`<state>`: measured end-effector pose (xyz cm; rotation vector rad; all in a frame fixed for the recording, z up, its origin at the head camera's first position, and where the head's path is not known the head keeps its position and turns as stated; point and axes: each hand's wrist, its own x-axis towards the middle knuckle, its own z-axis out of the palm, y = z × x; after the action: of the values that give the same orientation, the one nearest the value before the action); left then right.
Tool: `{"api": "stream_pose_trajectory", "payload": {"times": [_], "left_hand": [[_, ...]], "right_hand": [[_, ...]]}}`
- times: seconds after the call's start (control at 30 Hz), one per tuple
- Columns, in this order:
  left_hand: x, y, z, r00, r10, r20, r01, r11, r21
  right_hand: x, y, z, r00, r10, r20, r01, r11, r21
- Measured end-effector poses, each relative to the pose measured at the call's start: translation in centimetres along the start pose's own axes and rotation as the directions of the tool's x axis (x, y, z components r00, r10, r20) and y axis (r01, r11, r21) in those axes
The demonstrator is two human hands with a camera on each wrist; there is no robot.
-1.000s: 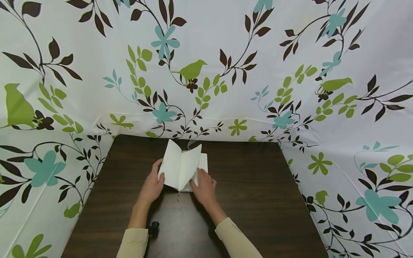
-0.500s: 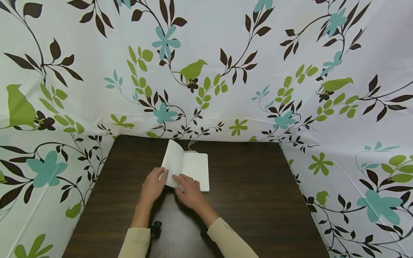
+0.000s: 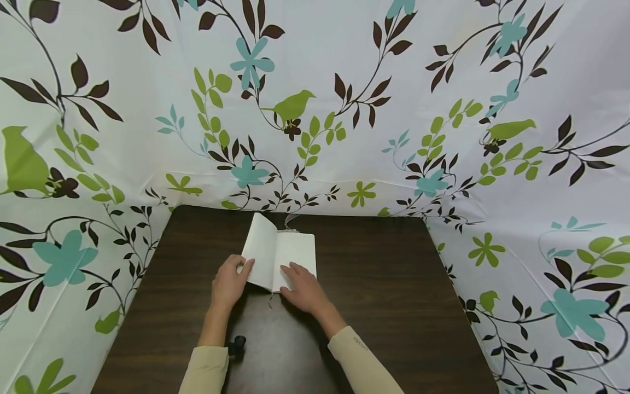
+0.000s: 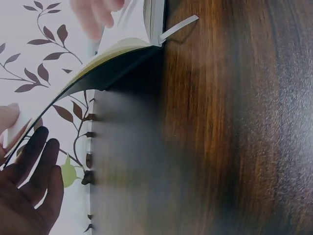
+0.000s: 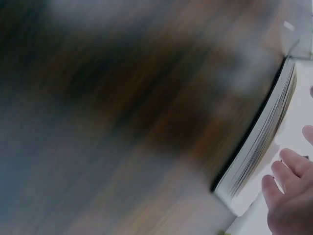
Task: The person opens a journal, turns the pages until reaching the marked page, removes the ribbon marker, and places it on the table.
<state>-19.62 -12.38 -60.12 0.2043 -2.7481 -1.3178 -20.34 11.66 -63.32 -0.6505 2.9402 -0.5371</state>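
Dark table bears a book, open but not yet flat: left hand pinches its raised side; right hand spreads over the other.

The head view looks forward and down from farthest off, taking in the dark brown wood-grain table and white fabric printed with leaves and birds. Both wrist views look from close by, turned askew; all three share the open white-paged, black-covered notebook.
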Motion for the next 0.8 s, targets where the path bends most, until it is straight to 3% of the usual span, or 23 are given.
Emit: {"api": "stream_pose_trajectory", "payload": {"times": [0.2, 0.53, 0.8], "left_hand": [[0.2, -0.3, 0.2, 0.999, -0.009, 0.033, 0.01, 0.999, -0.03], [0.1, -0.9, 0.4, 0.998, -0.018, 0.066, 0.022, 0.998, -0.058], [0.1, -1.1, 0.1, 0.997, -0.017, 0.079, 0.022, 0.998, -0.059]], "right_hand": [[-0.5, 1.3, -0.7, 0.994, -0.015, 0.106, 0.018, 1.0, -0.019], [-0.1, 2.1, -0.6, 0.995, -0.046, 0.094, 0.054, 0.995, -0.084], [0.3, 2.3, -1.1, 0.991, -0.061, 0.122, 0.069, 0.996, -0.062]]}}
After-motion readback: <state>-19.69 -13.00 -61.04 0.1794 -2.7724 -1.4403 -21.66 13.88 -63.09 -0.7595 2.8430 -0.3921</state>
